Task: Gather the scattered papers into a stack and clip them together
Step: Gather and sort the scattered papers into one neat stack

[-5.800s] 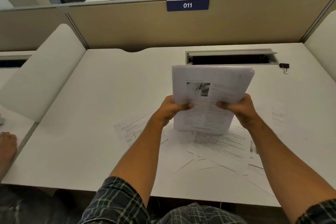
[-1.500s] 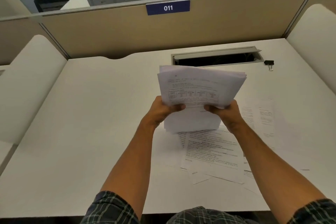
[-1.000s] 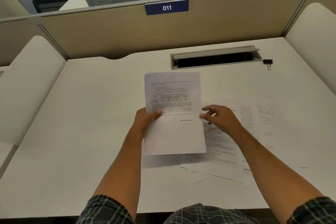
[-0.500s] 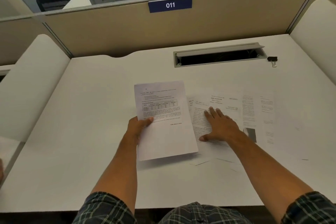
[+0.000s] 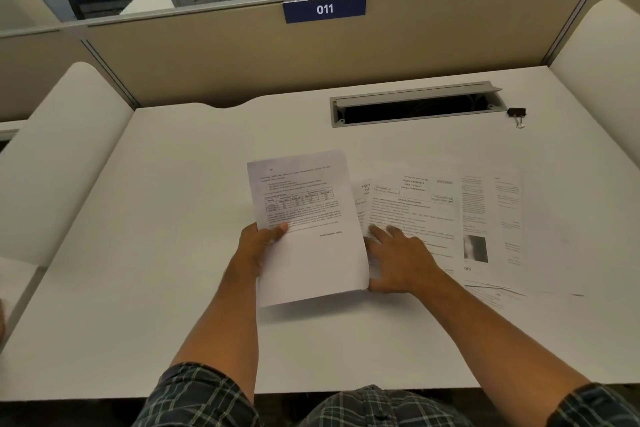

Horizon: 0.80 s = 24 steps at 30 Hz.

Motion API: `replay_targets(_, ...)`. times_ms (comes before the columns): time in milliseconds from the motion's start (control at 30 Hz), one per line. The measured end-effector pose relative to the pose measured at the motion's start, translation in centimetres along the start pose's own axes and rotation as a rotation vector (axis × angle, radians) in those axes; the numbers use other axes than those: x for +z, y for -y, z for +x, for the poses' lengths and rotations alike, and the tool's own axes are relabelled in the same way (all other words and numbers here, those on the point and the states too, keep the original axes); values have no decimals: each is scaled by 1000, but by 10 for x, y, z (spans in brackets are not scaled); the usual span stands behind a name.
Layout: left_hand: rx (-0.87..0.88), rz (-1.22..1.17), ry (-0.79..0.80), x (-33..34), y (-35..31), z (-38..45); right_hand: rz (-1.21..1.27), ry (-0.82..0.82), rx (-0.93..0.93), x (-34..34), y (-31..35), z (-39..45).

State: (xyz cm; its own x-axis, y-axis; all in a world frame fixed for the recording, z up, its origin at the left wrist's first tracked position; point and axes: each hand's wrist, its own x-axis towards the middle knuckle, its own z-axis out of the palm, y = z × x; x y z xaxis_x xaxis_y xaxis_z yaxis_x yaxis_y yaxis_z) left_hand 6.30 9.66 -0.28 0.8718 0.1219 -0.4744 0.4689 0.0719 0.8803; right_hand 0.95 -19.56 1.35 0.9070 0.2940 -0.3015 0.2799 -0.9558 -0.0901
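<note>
Gathering is the step in hand, judged from the one head view: the left hand grasps a stack of papers at its left edge, thumb on the top sheet and fingers hidden beneath, holding it face up and seemingly a little above the bench. The right hand lies released, fingers straight and spread, pressing on the loose sheets just to the right of the stack; its thumb side meets the stack's right edge. These loose sheets overlap one another on the bench and fan out rightward, a few corners showing near the right forearm. The clip, a small black binder type, rests well apart from both hands at the far right, just beside the end of the cable slot in the bench. The next move probably calls for sliding or lifting the loose sheets onto the held stack, then squaring the edges; only after that is the clip needed, and reaching it means a long stretch forward and to the right. Thin flat sheets may be awkward to lift off a smooth surface.
</note>
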Motion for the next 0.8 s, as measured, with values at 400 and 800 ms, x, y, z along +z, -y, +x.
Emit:
replay_targets(400,-12,-57,-21,-4,4,1,-59,34,7,9,0,11)
replay_targets(800,4,-101,-20,-13,10,-9,-18,36,-85,-6,-17,7)
